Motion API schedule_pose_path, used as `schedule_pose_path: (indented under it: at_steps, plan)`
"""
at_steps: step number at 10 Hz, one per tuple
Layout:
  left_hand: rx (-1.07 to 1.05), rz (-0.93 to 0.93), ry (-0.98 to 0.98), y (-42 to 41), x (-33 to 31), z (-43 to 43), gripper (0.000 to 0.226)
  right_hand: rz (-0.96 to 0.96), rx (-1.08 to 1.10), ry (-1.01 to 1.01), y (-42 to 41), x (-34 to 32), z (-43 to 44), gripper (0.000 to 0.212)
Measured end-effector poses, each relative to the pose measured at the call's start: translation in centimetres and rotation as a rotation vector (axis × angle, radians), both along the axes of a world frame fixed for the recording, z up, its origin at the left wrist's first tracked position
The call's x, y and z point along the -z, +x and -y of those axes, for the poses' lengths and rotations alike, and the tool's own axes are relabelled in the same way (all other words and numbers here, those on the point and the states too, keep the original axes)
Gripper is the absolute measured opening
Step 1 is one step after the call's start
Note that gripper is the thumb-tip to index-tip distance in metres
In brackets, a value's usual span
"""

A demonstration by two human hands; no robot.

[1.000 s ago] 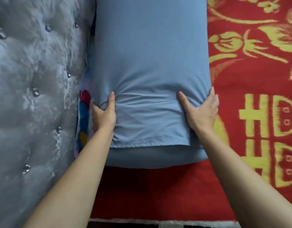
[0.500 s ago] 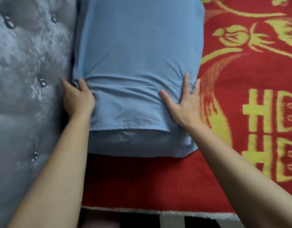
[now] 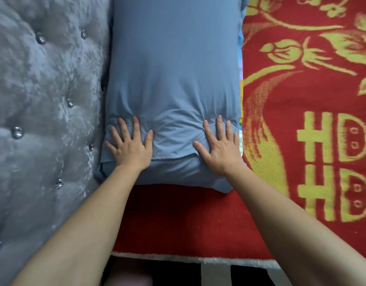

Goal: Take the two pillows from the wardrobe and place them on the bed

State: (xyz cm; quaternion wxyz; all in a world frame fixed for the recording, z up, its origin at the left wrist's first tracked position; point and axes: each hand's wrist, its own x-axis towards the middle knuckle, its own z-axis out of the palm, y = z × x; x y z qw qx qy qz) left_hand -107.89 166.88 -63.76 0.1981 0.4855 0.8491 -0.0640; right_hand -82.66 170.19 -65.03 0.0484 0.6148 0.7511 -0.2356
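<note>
A blue pillow lies lengthwise on the bed, its left side against the grey tufted headboard. The bed is covered by a red blanket with yellow patterns. My left hand rests flat on the pillow's near left corner, fingers spread. My right hand lies flat on the near right corner, fingers apart too. Neither hand grips the cloth. A thin strip of a colourful second pillow shows under the blue one's right edge; the rest of it is hidden.
The near edge of the bed, with a white fringe, runs along the bottom. Below it is a dark floor with light stripes. Open red blanket stretches to the right of the pillow.
Both hands have let go of the pillow's sides and now lie flat on top of its near end. The pillow has shifted left against the headboard, hiding the colourful pillow beneath it.
</note>
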Motion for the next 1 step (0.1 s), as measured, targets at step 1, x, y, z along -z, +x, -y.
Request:
schedule_pose_path:
  at_steps: [1]
  plan:
    - [0.033,-0.041,-0.021,0.22,-3.72,-0.31,0.074,0.023,-0.073,-0.005,0.73,-3.62,-0.8,0.079]
